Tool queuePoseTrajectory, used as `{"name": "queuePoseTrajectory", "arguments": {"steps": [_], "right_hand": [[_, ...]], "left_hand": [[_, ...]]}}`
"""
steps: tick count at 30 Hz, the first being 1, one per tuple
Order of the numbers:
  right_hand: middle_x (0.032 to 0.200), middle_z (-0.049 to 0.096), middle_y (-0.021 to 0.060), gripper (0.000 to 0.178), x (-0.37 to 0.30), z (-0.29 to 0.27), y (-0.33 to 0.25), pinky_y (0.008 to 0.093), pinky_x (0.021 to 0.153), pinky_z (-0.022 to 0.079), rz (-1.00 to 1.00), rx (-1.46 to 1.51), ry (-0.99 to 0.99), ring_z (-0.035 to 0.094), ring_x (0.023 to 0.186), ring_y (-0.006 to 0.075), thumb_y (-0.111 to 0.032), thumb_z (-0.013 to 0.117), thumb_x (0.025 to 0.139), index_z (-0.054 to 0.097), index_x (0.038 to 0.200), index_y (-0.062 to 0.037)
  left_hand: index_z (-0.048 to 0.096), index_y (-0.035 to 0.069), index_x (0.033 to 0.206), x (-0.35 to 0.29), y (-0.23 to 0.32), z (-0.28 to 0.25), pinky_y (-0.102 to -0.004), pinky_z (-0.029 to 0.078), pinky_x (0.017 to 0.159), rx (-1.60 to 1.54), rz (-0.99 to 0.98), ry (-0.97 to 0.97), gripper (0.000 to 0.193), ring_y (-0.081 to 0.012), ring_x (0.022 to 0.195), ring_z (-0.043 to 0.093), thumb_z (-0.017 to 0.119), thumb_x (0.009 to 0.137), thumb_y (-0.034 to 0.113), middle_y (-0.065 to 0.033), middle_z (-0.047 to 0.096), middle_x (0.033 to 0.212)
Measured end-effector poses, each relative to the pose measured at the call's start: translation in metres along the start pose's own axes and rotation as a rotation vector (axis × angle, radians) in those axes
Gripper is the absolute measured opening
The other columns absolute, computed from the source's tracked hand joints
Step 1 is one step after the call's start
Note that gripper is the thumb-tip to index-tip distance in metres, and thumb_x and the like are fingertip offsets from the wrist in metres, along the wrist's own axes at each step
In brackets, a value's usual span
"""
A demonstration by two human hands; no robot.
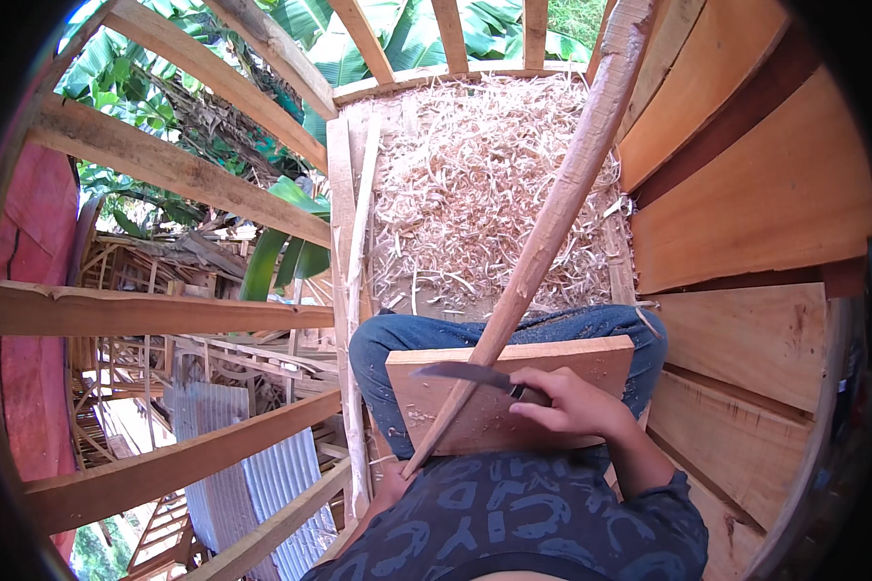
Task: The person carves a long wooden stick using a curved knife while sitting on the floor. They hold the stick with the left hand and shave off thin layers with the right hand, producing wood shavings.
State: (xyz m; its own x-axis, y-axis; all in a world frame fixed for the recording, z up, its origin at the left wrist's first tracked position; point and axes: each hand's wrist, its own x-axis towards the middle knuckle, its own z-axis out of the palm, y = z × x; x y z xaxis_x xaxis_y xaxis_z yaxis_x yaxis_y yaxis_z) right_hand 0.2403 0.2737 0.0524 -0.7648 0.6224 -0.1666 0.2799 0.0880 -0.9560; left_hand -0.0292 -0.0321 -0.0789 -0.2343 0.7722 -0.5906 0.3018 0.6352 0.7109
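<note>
On the left of my feed, brown timber bars [165,312] stand before grey corrugated metal sheets [281,484]; right of them, my left hand [390,479] meets the lower end of a long, brown, peeled wooden pole [552,232], its fingers too hidden for me to tell how they sit. The pole slants up rightward across a flat wooden board [523,436] over the blue-trousered lap [370,360] and past pale curled wood shavings [455,194]. My right hand [574,402] wraps its fingers round a dark-bladed knife [467,374], which crosses the pole and points left, with broad orange-brown wooden planks [746,203] farther right.
</note>
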Motion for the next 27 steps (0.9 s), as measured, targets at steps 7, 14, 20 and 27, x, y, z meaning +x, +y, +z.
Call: {"name": "queuePoseTrajectory", "arguments": {"steps": [7,14,20,27], "right_hand": [[0.081,0.056,0.0004,0.021,-0.004,-0.008,-0.011,0.0244,0.068,0.042,0.088,0.243,0.132,0.05,0.076,0.0066,-0.011,0.06,0.085,0.055,0.105,-0.0036],[0.083,0.059,0.0011,0.025,-0.004,-0.007,-0.004,0.0218,0.067,0.042,0.126,0.387,0.373,0.051,0.073,0.006,-0.009,0.06,0.084,0.055,0.107,-0.0006],[0.06,0.05,0.0049,0.028,0.002,0.001,-0.015,0.0296,0.052,0.037,0.045,0.129,-0.128,0.049,0.055,0.0117,-0.012,0.061,0.084,0.055,0.109,-0.0005],[0.074,0.058,0.0023,0.027,-0.002,0.004,-0.008,0.023,0.061,0.041,0.143,0.379,0.255,0.051,0.068,0.0063,-0.011,0.059,0.086,0.055,0.11,0.0004]], "left_hand": [[0.061,-0.005,0.082,0.008,-0.016,-0.002,-0.0324,0.042,0.056,0.073,0.062,-0.043,0.024,-0.0143,0.057,0.05,0.065,0.08,0.019,-0.0128,0.055,0.059],[0.061,-0.005,0.081,0.01,-0.01,-0.002,-0.0328,0.043,0.056,0.067,0.063,-0.043,0.024,-0.0193,0.055,0.053,0.066,0.079,0.018,-0.016,0.057,0.061],[0.062,-0.005,0.083,0.006,0.001,-0.003,-0.0327,0.043,0.056,0.051,0.014,-0.018,0.024,-0.0185,0.055,0.053,0.065,0.079,0.018,-0.0157,0.058,0.061],[0.062,-0.005,0.084,0.007,-0.008,0.0,-0.032,0.043,0.056,-0.007,0.03,-0.041,0.024,-0.0141,0.056,0.051,0.065,0.08,0.019,-0.0139,0.058,0.061]]}}
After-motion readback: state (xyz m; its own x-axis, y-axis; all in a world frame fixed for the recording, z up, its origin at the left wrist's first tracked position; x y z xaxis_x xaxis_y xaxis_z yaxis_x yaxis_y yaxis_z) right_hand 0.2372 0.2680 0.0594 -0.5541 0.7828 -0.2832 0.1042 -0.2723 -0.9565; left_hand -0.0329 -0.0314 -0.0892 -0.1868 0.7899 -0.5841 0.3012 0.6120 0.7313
